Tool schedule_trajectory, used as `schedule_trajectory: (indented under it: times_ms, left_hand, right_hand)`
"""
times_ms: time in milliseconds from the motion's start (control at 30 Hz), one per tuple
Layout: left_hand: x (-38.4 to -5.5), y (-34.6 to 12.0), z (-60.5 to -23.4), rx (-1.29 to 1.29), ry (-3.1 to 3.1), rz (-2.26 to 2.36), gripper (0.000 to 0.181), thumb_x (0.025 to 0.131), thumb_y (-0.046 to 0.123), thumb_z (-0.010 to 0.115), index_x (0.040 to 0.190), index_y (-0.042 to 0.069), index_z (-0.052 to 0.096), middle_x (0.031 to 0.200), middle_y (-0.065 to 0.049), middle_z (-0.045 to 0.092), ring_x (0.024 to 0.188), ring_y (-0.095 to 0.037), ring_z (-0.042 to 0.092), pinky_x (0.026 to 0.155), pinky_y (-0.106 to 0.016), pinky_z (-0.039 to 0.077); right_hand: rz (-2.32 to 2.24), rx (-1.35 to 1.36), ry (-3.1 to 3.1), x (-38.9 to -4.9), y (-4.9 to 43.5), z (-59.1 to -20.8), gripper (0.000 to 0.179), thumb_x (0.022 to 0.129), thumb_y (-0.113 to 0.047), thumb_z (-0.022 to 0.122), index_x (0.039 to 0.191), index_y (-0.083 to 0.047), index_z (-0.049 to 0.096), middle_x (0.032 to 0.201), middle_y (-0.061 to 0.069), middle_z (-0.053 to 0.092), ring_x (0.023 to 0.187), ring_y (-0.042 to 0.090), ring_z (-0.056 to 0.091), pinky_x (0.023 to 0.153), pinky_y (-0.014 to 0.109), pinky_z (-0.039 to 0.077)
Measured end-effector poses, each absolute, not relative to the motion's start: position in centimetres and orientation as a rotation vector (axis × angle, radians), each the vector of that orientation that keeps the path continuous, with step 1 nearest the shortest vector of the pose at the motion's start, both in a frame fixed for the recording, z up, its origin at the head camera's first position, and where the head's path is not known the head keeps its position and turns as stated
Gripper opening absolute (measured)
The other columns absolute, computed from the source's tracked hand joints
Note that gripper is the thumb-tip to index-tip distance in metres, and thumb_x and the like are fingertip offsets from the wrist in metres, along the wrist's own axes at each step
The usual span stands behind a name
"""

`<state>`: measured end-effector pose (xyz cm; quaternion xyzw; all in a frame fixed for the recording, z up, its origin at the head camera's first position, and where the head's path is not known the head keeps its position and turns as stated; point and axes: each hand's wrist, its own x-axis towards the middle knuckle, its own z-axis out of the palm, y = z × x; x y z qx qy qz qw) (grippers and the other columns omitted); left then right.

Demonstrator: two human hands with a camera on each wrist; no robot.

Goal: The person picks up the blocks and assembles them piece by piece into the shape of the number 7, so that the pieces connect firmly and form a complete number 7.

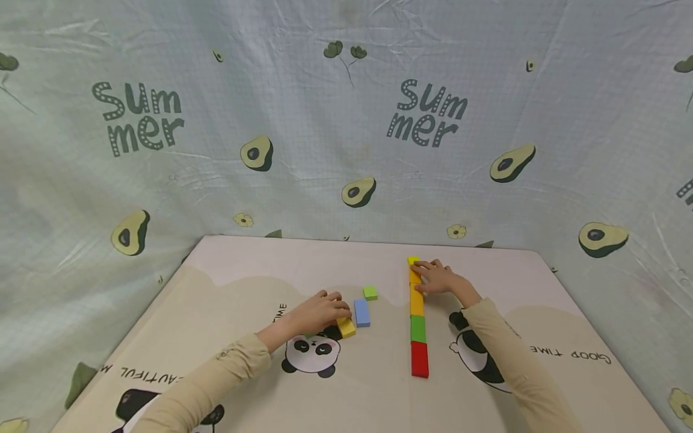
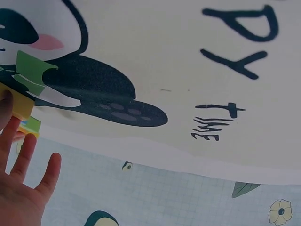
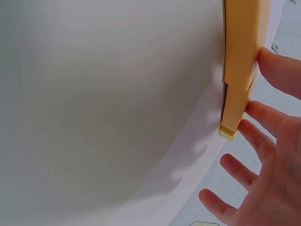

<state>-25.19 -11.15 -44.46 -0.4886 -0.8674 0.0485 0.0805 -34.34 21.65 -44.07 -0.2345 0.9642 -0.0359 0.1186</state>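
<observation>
A straight row of blocks runs away from me: a red block (image 1: 419, 359) nearest, then a green block (image 1: 417, 329), an orange block (image 1: 416, 300), a second orange block (image 3: 235, 110) and a small yellow block (image 3: 228, 133) at the far end. My right hand (image 1: 437, 278) lies along the far part; its thumb and two fingertips touch the sides of the orange blocks, the other fingers spread free. Left of the row, my left hand (image 1: 320, 312) pinches a yellow block (image 1: 346, 328) between thumb and fingers, close over the printed panda.
Between the hands lie a blue block (image 1: 361, 313) and a small lime-green block (image 1: 370, 293). The table cover (image 1: 373, 391) carries printed pandas and lettering. Behind the table's far edge hangs a curtain (image 1: 303, 120) with avocado prints.
</observation>
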Motion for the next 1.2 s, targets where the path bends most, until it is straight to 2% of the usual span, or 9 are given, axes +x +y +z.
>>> schedule_trajectory:
  times_ms: [433,900,1200]
  left_hand:
    - [-25.9,-11.4,-44.8,-1.456,-2.591,0.134,0.027,0.086,0.029,0.057,0.111,0.022,0.059,0.108,0.005,0.061,0.1,-0.013,0.049,0.081,-0.032,0.041]
    - [-27.8,-9.7,-43.0,-1.383,-2.568,0.044,0.029,0.082,0.024,0.062,0.111,0.018,0.058,0.108,0.001,0.061,0.1,-0.017,0.05,0.082,-0.034,0.043]
    - [-29.9,-7.3,-42.7,-1.298,-2.517,-0.033,0.024,0.083,0.023,0.062,0.106,0.017,0.06,0.102,0.002,0.061,0.094,-0.016,0.05,0.074,-0.033,0.042]
  right_hand:
    - [-0.109,-0.676,2.813,-34.3,21.6,-44.3,0.061,0.087,-0.037,0.049,0.137,-0.006,0.032,0.143,0.017,0.028,0.118,0.041,0.03,0.09,0.063,0.028]
    - [-0.117,-0.688,2.815,-34.5,21.7,-44.2,0.061,0.088,-0.036,0.049,0.138,-0.006,0.032,0.143,0.017,0.028,0.118,0.041,0.031,0.089,0.062,0.029]
    - [-0.119,-0.66,2.819,-34.6,21.7,-44.3,0.062,0.087,-0.038,0.05,0.138,-0.008,0.032,0.143,0.015,0.029,0.119,0.041,0.029,0.09,0.061,0.029]
